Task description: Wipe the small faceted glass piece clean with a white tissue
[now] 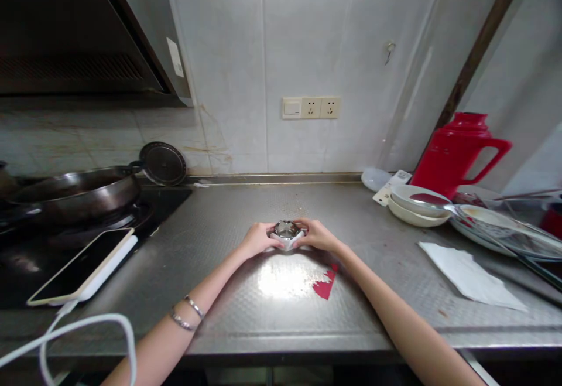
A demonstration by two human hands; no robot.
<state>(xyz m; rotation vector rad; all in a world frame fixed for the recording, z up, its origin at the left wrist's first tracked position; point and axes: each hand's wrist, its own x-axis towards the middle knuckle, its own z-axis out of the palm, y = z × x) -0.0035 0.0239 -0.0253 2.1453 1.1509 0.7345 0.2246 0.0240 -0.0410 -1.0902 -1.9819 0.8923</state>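
The left hand (258, 239) and right hand (319, 235) are curled, partly closed, gripping a small shiny dish (286, 231) from both sides. It is just below the middle of the frame, between them, neither hand nearer. It looks round, so no side is longest.

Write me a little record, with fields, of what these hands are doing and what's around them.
Left hand: holds the left side of a small round shiny object
Right hand: holds its right side
At its front: a small whitish piece, material unclear
Surface: grey textured metal counter
Nearer the person: ragged flat red scrap
Far left: wide round metal pan; dark-screened, pale-edged phone
Far right: tall red handled jug; flat white sheet
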